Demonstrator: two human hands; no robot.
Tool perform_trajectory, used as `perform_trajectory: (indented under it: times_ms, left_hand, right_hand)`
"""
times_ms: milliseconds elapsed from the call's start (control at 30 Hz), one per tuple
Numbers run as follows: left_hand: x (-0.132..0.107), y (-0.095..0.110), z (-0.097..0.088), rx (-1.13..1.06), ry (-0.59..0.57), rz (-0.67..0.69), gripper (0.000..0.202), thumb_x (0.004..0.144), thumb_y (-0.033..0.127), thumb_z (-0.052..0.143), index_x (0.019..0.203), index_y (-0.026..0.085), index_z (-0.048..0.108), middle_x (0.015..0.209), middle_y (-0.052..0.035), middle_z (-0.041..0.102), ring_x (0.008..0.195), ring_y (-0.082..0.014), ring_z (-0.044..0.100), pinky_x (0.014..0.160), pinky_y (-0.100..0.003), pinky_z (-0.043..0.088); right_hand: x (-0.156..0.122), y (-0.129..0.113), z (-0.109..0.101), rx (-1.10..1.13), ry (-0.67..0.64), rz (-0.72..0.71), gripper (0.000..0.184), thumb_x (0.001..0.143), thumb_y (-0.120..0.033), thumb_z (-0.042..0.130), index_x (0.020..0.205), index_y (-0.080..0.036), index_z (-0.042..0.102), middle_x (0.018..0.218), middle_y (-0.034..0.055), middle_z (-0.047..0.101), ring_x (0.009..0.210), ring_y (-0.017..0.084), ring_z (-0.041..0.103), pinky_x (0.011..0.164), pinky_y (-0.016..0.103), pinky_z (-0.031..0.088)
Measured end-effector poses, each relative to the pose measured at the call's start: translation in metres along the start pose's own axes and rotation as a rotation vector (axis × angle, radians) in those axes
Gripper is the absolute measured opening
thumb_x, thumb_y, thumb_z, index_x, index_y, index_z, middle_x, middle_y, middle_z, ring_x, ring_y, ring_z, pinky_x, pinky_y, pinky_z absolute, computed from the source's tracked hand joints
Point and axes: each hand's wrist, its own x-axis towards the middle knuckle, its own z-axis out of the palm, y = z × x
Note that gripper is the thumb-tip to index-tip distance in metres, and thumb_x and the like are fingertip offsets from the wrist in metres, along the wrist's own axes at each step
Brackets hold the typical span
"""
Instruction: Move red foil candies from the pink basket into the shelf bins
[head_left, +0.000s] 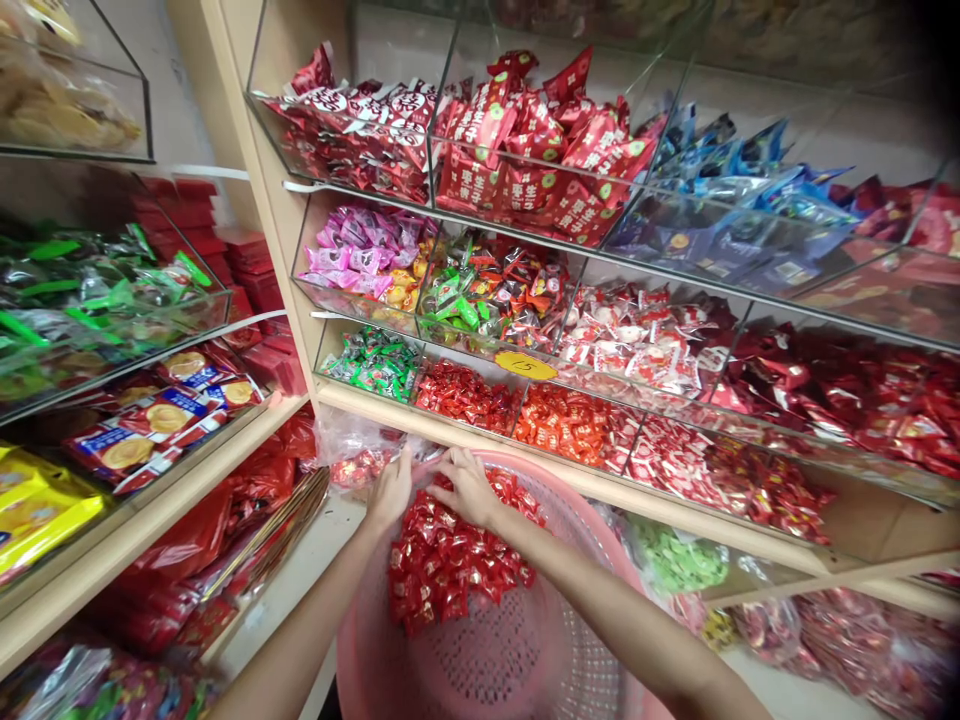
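Note:
A round pink plastic basket (pixel 600 630) with a perforated bottom stands below the shelves. Small red wrapped candies (pixel 465 560) are heaped in its far half. At the far rim, my left hand (pixel 390 489) is closed with its thumb raised, beside a clear plastic bag (pixel 330 435) of similar red candies. My right hand (pixel 469 487) is bent over the same rim, just right of the left one, with its thumb inside above the candies. The fingertips of both hands are partly hidden.
Clear shelf bins hold red packets (pixel 532 150), blue packets (pixel 750 180), green candies (pixel 375 362) and orange-red candies (pixel 562 425). A yellow price tag (pixel 526 365) hangs in front. Biscuit packs (pixel 150 420) fill the left shelf. More bagged sweets (pixel 679 555) lie under the right shelf.

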Motion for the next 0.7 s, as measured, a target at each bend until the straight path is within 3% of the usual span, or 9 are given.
perform_trajectory:
  times_ms: [133, 233, 400, 700]
  left_hand:
    - [0.000, 0.000, 0.000, 0.026, 0.004, -0.028, 0.076, 0.081, 0.064, 0.008, 0.095, 0.018, 0.068, 0.101, -0.0122, 0.067, 0.101, -0.0285, 0.058, 0.088, -0.039, 0.041]
    - [0.000, -0.001, 0.001, 0.026, 0.015, -0.025, 0.076, 0.081, 0.063, 0.009, 0.093, 0.017, 0.068, 0.100, -0.0123, 0.068, 0.100, -0.0285, 0.059, 0.088, -0.040, 0.041]
    - [0.000, -0.003, 0.003, 0.003, 0.036, -0.016, 0.072, 0.082, 0.062, 0.011, 0.090, 0.018, 0.068, 0.098, -0.0114, 0.069, 0.100, -0.0264, 0.059, 0.091, -0.039, 0.040]
    - [0.000, -0.005, 0.003, -0.001, 0.026, 0.001, 0.074, 0.082, 0.062, 0.012, 0.094, 0.016, 0.068, 0.098, -0.0123, 0.068, 0.100, -0.0270, 0.059, 0.090, -0.039, 0.041]
  right_hand:
    - [0.027, 0.018, -0.028, 0.029, 0.189, 0.055, 0.020, 0.086, -0.028, 0.048, 0.101, -0.020, 0.059, 0.094, 0.0057, 0.051, 0.092, 0.019, 0.043, 0.081, 0.033, 0.035]
    - [0.054, 0.045, -0.042, 0.023, 0.267, 0.115, 0.021, 0.083, -0.024, 0.051, 0.102, -0.018, 0.058, 0.097, 0.0063, 0.051, 0.094, 0.018, 0.045, 0.084, 0.032, 0.036]
    - [0.090, 0.080, -0.040, -0.009, 0.111, 0.210, 0.031, 0.075, -0.025, 0.062, 0.104, -0.016, 0.058, 0.103, 0.0076, 0.052, 0.098, 0.019, 0.048, 0.085, 0.031, 0.038]
    - [0.120, 0.079, -0.025, 0.064, -0.056, 0.423, 0.051, 0.065, -0.044, 0.069, 0.106, -0.015, 0.059, 0.104, 0.0078, 0.058, 0.090, 0.018, 0.055, 0.075, 0.026, 0.042]
